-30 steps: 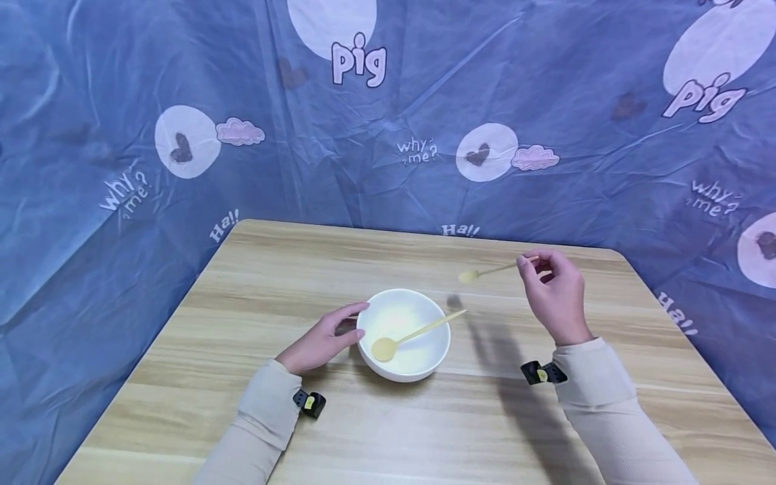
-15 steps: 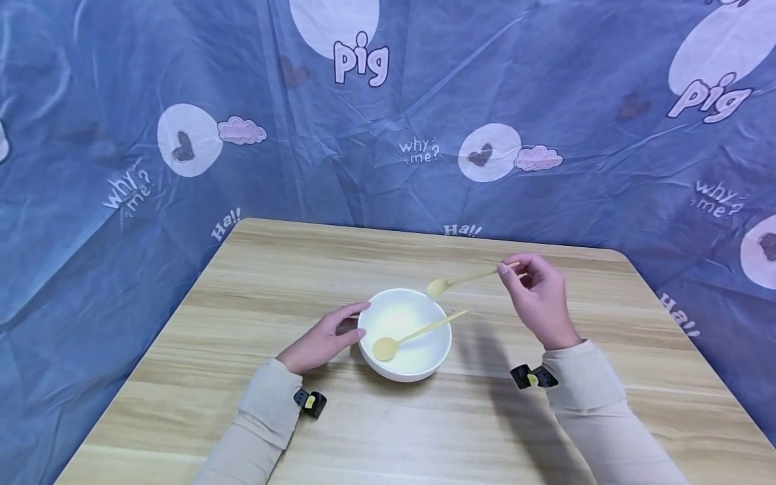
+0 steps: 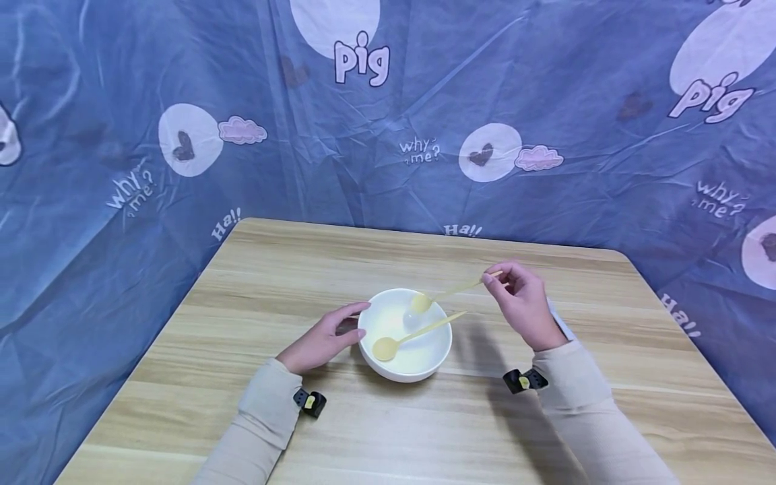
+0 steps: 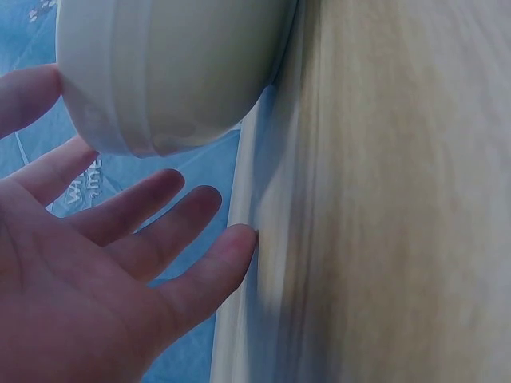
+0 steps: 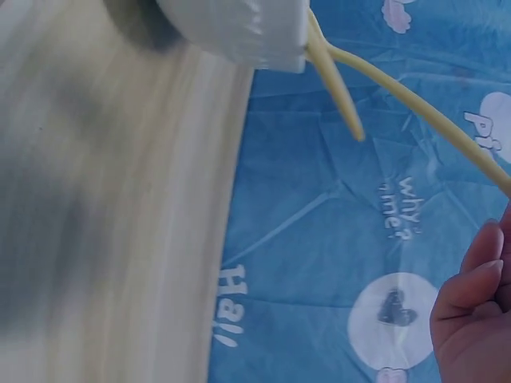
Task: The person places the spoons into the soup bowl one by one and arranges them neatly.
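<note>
A white bowl (image 3: 403, 377) stands on the wooden table. One pale yellow spoon (image 3: 384, 349) lies in it, its handle leaning over the right rim. My right hand (image 3: 525, 303) pinches the handle end of a second yellow spoon (image 3: 421, 303), whose head hangs over the bowl's far right part; whether it touches the bowl I cannot tell. Against the bowl's left side rest the thumb and a finger of my left hand (image 3: 321, 340); in the left wrist view the other fingers of the left hand (image 4: 104, 263) are spread, apart from the bowl (image 4: 184, 72).
The table (image 3: 303, 256) reaches back to a blue printed cloth (image 3: 364, 182), which hangs behind and at both sides. Each wrist wears a black camera; the left camera (image 3: 312, 403) is near the bowl's front left.
My right hand has moved left and slightly nearer, bringing its spoon from right of the bowl to over it. The left hand, the bowl and the spoon lying in it stay put.
</note>
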Tool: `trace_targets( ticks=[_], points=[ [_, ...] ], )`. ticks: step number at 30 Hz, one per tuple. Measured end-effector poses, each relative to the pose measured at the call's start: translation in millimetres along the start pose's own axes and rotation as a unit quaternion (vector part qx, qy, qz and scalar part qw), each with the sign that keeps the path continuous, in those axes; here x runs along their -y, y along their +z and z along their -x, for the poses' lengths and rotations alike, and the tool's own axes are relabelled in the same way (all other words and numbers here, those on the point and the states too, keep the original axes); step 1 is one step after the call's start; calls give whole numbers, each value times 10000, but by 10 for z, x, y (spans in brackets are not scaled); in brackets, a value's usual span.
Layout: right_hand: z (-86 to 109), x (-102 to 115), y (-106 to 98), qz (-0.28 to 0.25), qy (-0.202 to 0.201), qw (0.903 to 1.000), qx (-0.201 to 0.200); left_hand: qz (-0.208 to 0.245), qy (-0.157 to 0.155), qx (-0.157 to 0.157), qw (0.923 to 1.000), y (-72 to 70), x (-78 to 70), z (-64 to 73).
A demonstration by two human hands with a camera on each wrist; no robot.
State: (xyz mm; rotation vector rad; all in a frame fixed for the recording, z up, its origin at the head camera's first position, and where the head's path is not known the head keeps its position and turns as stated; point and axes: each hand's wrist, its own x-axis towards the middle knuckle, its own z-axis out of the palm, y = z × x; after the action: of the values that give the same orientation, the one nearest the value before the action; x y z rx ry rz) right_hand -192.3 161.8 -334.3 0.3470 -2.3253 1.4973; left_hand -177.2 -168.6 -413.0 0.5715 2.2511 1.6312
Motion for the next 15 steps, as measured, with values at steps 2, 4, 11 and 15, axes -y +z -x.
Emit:
trace_targets(
  ticks=[2,4,11,15],
  points=[
    [-9,-71,9,-55,122,9999,60,5,-17,-3,10000,6,-5,5],
    [-19,-157,19,-110,264,9995,110,-8,-25,-16,10000,13,-7,9],
    [-30,-368,69,-147,584,9981,147,-82,7,-29,10000,29,3,16],
    [-32,-410,104,-160,773,9968,157,-53,34,-8,10000,38,9,18]
  ],
)
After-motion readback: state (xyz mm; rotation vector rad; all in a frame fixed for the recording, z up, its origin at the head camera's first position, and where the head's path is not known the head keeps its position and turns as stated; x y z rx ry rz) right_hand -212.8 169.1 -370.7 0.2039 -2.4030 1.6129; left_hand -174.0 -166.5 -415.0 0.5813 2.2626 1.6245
